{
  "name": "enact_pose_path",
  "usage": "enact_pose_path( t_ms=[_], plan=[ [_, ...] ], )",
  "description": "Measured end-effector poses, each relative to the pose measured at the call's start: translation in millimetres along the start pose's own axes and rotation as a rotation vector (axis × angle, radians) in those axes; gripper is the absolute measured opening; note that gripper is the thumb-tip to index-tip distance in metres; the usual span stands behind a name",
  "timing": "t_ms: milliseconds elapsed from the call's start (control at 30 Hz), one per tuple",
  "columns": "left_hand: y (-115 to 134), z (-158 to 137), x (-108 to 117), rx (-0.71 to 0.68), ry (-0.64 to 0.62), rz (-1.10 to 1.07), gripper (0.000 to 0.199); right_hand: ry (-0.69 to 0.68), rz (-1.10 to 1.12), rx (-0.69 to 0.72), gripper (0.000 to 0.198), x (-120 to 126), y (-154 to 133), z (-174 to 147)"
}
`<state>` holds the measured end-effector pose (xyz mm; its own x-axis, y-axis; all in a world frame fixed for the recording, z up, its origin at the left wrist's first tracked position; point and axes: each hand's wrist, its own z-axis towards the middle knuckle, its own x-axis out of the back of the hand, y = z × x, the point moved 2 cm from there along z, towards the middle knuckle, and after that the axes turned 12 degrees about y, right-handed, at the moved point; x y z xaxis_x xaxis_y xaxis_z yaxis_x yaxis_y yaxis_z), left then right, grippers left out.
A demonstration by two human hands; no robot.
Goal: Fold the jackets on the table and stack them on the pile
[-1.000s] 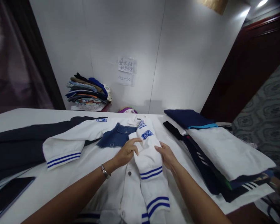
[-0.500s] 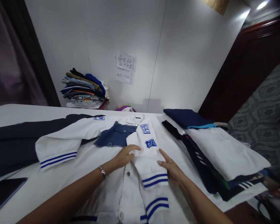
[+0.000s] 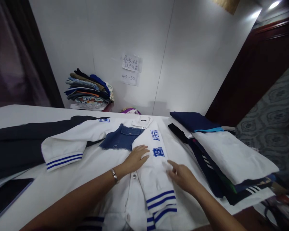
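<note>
A white jacket (image 3: 132,208) with a denim panel (image 3: 121,138), buttons and blue-striped cuffs lies face up before me. One sleeve (image 3: 156,178), carrying blue badges, is laid down over the jacket's front. My left hand (image 3: 136,158) rests on this sleeve near its inner edge, palm down with fingers extended. At the sleeve's outer edge is my right hand (image 3: 183,176), its index finger and thumb apart; the other fingers are partly hidden. The other sleeve (image 3: 67,144) bends out to the left, partly over a dark garment.
Several folded garments (image 3: 233,154) are stacked at the right. A dark garment (image 3: 16,147) is spread on the left, with a black flat-screened device (image 3: 9,199) in front. Another clothes pile (image 3: 88,91) stands at the back by the wall, which bears paper notes (image 3: 131,69).
The folded-over sleeve now lies lower and straighter, its cuff nearer the one below. My left hand has flattened on it, while my right hand has shifted slightly along its outer edge.
</note>
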<state>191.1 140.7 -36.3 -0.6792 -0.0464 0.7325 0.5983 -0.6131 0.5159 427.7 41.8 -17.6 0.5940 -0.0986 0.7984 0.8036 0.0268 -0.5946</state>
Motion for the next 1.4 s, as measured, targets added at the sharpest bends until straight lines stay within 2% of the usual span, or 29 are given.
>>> enact_pose_path(
  t_ms=[100,167,233,300,400,500,600,800,1000,1067,1167,1300,1400],
  plan=[
    [-0.9,-3.0,-22.0,0.053,-0.084,0.170,0.059,0.213,-0.093,0.255,0.046,5.2,-27.0,30.8],
    [-2.5,-10.2,-36.7,0.027,-0.141,0.240,0.066,0.265,-0.015,0.378,0.047,-4.3,-43.7,55.2],
    [-5.0,-17.4,-45.8,-0.023,-0.148,0.273,0.067,0.295,0.030,0.434,0.053,-19.8,-55.1,81.2],
    [-7.8,-22.0,-48.3,-0.055,-0.130,0.281,0.066,0.285,0.003,0.412,0.060,-37.6,-59.0,106.7],
    [-10.9,-24.6,-45.6,-0.062,-0.138,0.282,0.067,0.191,-0.158,0.280,0.067,-63.7,-49.0,136.5],
    [-12.4,-25.5,-43.1,-0.052,-0.149,0.280,0.067,0.051,-0.309,0.124,0.067,-86.6,-27.5,149.3],
    [-14.3,-26.9,-44.1,-0.053,-0.131,0.274,0.066,-0.010,-0.339,0.086,0.067,-100.5,-11.8,150.5],
    [-17.1,-28.7,-47.0,-0.072,-0.098,0.265,0.065,-0.054,-0.304,0.082,0.063,-95.6,-12.7,160.0],
    [-14.9,-29.9,-44.9,-0.066,-0.131,0.281,0.066,0.120,-0.316,0.071,0.067,-78.9,-26.0,204.0],
    [-15.6,-30.9,-45.5,-0.064,-0.126,0.282,0.066,0.140,-0.335,0.086,0.068,-82.4,-29.0,219.5],
    [-16.9,-32.1,-46.9,-0.068,-0.119,0.275,0.067,0.091,-0.361,0.129,0.069,-99.1,-28.6,233.3],
    [-14.6,-31.2,-45.2,-0.047,-0.124,0.252,0.066,0.064,-0.403,0.155,0.067,-121.4,-22.8,236.2],
    [-11.4,-29.7,-42.8,-0.024,-0.150,0.236,0.065,0.066,-0.404,0.145,0.066,-122.6,-23.8,237.3]
  ],
)
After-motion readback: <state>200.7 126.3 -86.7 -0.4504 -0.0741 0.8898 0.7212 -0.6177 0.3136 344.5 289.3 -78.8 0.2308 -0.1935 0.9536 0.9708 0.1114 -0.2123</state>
